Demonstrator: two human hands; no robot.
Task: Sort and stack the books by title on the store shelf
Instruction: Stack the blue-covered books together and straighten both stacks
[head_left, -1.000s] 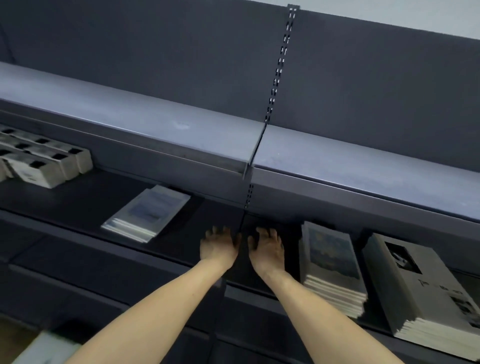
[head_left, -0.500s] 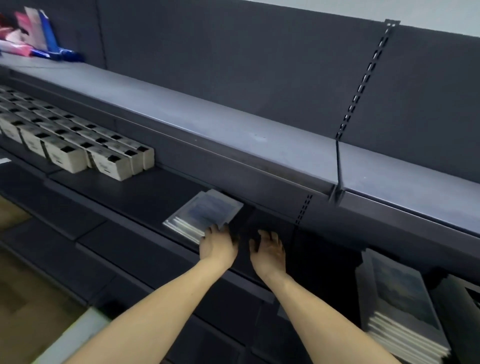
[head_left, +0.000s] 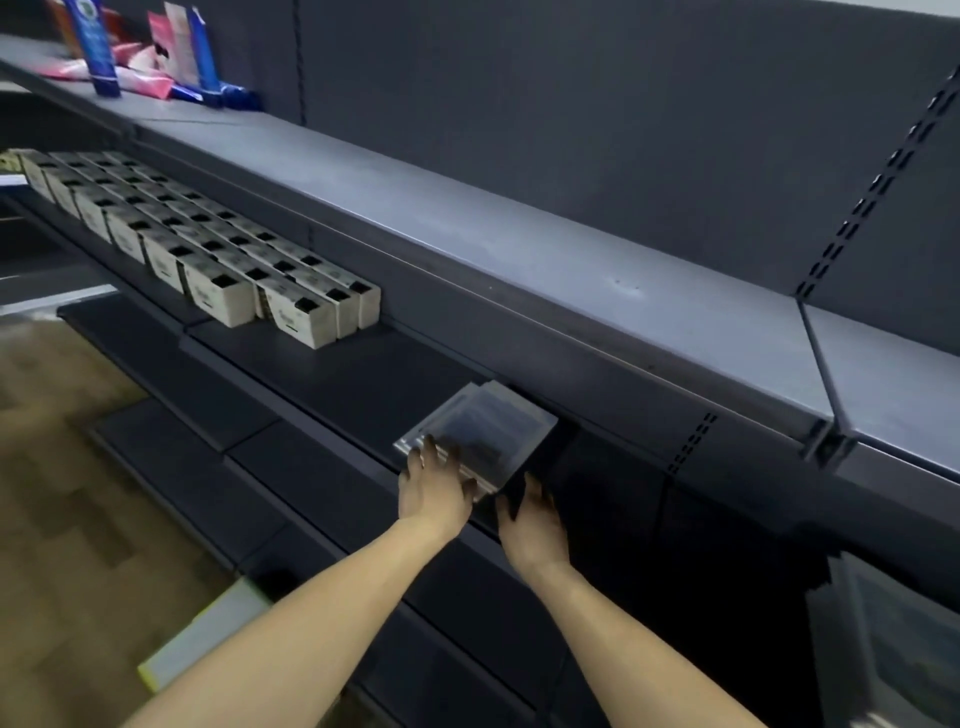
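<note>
A small stack of thin grey-covered books (head_left: 485, 434) lies flat on the dark middle shelf (head_left: 363, 379). My left hand (head_left: 434, 486) rests with spread fingers on the stack's near left corner. My right hand (head_left: 530, 514) is open just right of the stack's near edge, over the shelf, apart from the books. Another stack of books (head_left: 893, 649) shows at the lower right edge, partly cut off.
Rows of cream boxes with black tops (head_left: 208, 254) fill the middle shelf to the left. The grey upper shelf (head_left: 519, 244) overhangs the books; colourful packets (head_left: 150, 57) stand at its far left. Lower dark shelves and wooden floor (head_left: 67, 467) lie below left.
The view has swung left, and both hands moved left along the shelf to the small stack. My left hand now lies on it; the right-hand stacks have slid almost out of view.
</note>
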